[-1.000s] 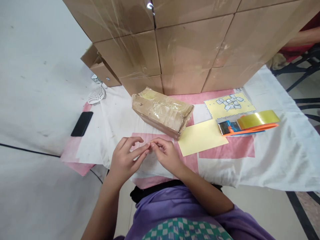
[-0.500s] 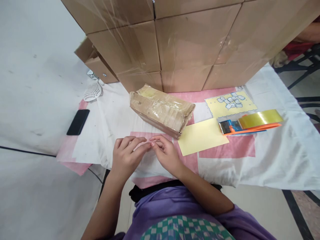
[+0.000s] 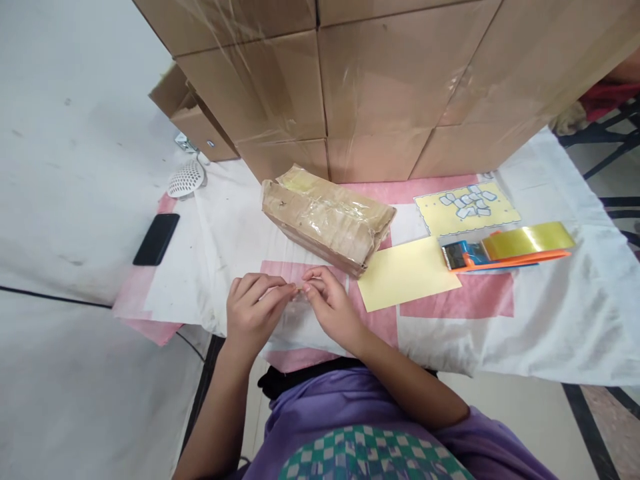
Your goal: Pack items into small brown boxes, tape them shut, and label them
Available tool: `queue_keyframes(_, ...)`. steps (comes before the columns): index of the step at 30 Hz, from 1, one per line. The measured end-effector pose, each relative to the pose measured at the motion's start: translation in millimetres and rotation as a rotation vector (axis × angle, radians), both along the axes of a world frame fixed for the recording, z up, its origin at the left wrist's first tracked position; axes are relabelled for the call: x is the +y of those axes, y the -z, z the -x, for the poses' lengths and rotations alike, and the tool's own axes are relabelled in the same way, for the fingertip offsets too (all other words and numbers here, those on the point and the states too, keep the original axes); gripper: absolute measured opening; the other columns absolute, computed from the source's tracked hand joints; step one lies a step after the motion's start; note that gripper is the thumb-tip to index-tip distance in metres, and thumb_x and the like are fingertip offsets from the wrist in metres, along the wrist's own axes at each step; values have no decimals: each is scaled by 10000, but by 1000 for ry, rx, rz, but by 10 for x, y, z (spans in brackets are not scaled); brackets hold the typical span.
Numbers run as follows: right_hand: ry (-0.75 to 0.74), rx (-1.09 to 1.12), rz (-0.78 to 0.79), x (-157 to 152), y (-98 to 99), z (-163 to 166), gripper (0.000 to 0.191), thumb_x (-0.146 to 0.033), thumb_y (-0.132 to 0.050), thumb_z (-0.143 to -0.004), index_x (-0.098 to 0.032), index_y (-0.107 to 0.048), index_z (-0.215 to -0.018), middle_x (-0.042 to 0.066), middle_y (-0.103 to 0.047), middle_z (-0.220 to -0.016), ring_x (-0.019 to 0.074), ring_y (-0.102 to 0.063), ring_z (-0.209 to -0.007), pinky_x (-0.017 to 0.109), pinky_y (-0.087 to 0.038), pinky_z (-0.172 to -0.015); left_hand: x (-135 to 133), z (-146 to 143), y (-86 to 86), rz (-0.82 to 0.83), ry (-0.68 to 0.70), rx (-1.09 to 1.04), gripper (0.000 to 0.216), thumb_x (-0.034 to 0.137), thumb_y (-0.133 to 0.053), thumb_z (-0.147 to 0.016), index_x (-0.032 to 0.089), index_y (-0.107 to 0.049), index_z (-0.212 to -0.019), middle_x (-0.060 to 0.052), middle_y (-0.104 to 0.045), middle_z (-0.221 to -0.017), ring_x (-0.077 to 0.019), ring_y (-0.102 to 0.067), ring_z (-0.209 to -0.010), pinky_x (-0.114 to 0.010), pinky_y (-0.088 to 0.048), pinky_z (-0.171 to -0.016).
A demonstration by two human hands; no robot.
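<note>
Both hands are being held together just above the near edge of the table (image 3: pixel 550 333), fingertips meeting. A very small, thin item (image 3: pixel 299 289), too small to be identified, is being pinched between the thumb and forefinger of the left hand (image 3: pixel 253 313) and those of the right hand (image 3: pixel 330 308); the remaining fingers are being kept loosely curled. The item is judged to be light, flimsy and easily dropped, best taken by fingertip pinch at its ends. A taped brown parcel (image 3: pixel 327 219) is lying just beyond the hands, towards the middle of the table. A yellow card (image 3: pixel 407 275) is lying beside it to the right, and a tape dispenser (image 3: pixel 505 245) further towards the right edge. A black phone (image 3: pixel 156 239) is resting at the left edge.
</note>
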State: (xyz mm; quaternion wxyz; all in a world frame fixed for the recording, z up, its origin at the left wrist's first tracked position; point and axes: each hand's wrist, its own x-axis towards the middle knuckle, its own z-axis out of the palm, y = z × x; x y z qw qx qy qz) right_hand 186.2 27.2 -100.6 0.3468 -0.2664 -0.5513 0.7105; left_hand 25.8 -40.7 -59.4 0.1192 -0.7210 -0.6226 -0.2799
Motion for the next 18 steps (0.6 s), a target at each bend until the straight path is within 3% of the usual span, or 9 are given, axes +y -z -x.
queue_keyframes(3, -8, 23, 8, 7, -16, -22, 104, -294, -514, -1011, -257, -466, -1095, -2, -713, -862, 171, -741, -847, 271, -550, -711, -9, 44, 7, 104, 34, -137, 97, 225, -757, -908, 247, -721, -995, -13, -775, -941, -195, -657, -860, -362, -418, -774)
queue_keyframes(6, 17, -20, -105, 25, -16, -62, 103, -281, -497, -1022, -247, -477, -1118, 14, -706, -914, 166, -725, -860, 288, -538, -755, -19, 46, 4, 249, 77, -337, 145, 254, -723, -939, 226, -720, -1081, -10, -771, -932, -167, -675, -824, -327, -463, -761)
queue_keyframes(8, 23, -47, -156, 37, -11, -77, 106, -284, -488, -1032, -241, -481, -1129, 22, -702, -932, 165, -716, -857, 299, -532, -773, -23, 26, 12, 261, 71, -434, 103, 201, -680, -959, 217, -722, -1051, -5, -763, -898, -149, -674, -794, -294, -490, -741)
queue_keyframes(14, -23, 83, 70, 40, 13, -49, 118, -336, -521, -1024, -253, -459, -1081, -3, -675, -872, 161, -719, -865, 320, -559, -843, -5, 6, 51, 109, 153, -280, 198, 68, -684, -916, 211, -727, -1045, -27, -771, -933, -156, -685, -832, -299, -515, -781)
queue_keyframes(18, 44, 42, 18, 27, 37, -53, 112, -287, -549, -993, -254, -482, -1077, 24, -660, -1002, 158, -692, -922, 306, -561, -831, -29, -23, 25, 196, 184, -401, 294, 138, -734, -906, 207, -709, -1190, -36, -776, -971, -139, -698, -819, -256, -548, -749)
